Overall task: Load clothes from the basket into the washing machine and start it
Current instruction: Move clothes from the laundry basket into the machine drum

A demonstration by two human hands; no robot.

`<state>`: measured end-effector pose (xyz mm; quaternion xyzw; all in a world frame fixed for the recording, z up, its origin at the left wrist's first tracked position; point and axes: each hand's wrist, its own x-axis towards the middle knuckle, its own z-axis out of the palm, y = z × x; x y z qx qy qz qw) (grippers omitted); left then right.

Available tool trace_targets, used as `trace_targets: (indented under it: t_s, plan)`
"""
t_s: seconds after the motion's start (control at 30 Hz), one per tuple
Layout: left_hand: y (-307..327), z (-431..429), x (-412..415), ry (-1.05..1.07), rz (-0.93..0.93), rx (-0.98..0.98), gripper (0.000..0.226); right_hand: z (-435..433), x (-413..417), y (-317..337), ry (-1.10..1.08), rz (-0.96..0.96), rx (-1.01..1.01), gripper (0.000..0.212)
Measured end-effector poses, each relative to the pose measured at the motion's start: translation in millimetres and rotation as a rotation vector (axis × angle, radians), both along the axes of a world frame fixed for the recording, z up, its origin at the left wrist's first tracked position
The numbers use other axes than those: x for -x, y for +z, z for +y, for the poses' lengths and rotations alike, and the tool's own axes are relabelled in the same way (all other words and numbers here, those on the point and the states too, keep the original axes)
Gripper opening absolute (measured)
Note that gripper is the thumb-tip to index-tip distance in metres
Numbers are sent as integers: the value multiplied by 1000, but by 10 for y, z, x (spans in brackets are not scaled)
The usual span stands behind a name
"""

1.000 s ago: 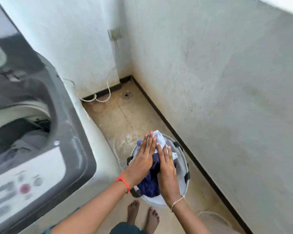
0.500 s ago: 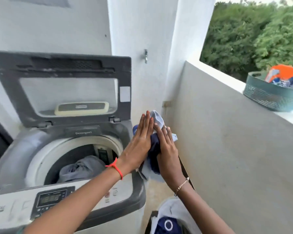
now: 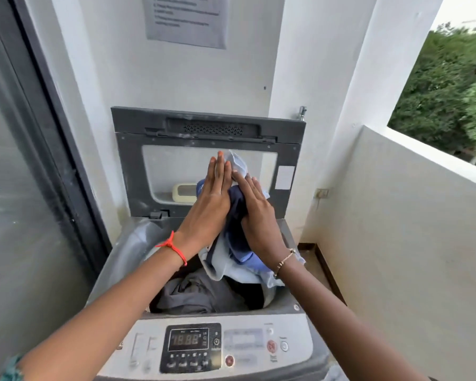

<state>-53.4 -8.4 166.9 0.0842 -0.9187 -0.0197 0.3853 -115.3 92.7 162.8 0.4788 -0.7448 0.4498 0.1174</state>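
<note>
A bundle of blue and white clothes (image 3: 238, 232) is pressed between my two flat palms, held above the open drum of the top-loading washing machine (image 3: 291, 314). My left hand (image 3: 209, 207) presses its left side and my right hand (image 3: 259, 215) its right side, fingers straight. Grey clothes (image 3: 198, 295) lie inside the drum below. The machine's lid (image 3: 209, 133) stands upright behind my hands. Its control panel (image 3: 190, 345) with a lit display is at the front. The basket is out of view.
A glass door with a dark frame (image 3: 55, 138) stands to the left of the machine. A low white balcony wall (image 3: 410, 215) runs along the right, with green trees (image 3: 451, 92) beyond. A paper notice (image 3: 186, 20) hangs on the wall above.
Both hands have lifted the clothes bundle out of the basket on the floor and carried it up and left, from beside the machine to over its open drum.
</note>
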Motion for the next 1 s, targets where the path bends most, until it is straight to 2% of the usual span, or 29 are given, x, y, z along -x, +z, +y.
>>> trace_targets:
  t_s: [0.03,0.13,0.3,0.43,0.5,0.6,0.77,0.9,1.0]
  plan:
    - [-127,-159,-59,42,-22,80,63,-125,-57,-64,22,-12,-41,84]
    - [-436,-473,-261,129,-152,128,74,-466,-205,-369,76,-33,-122,82]
    - [-1246,-791,-480,224,-302,-42,83,-772,-335,-1035,184,-157,-365,82]
    - [-1499,-845,-629,235,-602,-87,148,-790,-290,-1452,142,-118,-806,96]
    - [-1489,-777,-617,180,-652,-114,155,-754,-216,-1498,115,-94,-864,105]
    - [-1432,-637,-435,104,-642,-141,145,-617,-70,-1442,56,-115,-796,105]
    - [-1156,-93,81,-28,-621,-147,130,53,181,-1188,-110,-207,-493,94]
    - [-1006,638,532,-253,-570,-179,116,970,399,-1014,-361,-286,-264,84]
    - [-1015,1335,820,-432,-569,-171,115,1792,473,-1011,-586,-322,-188,80]
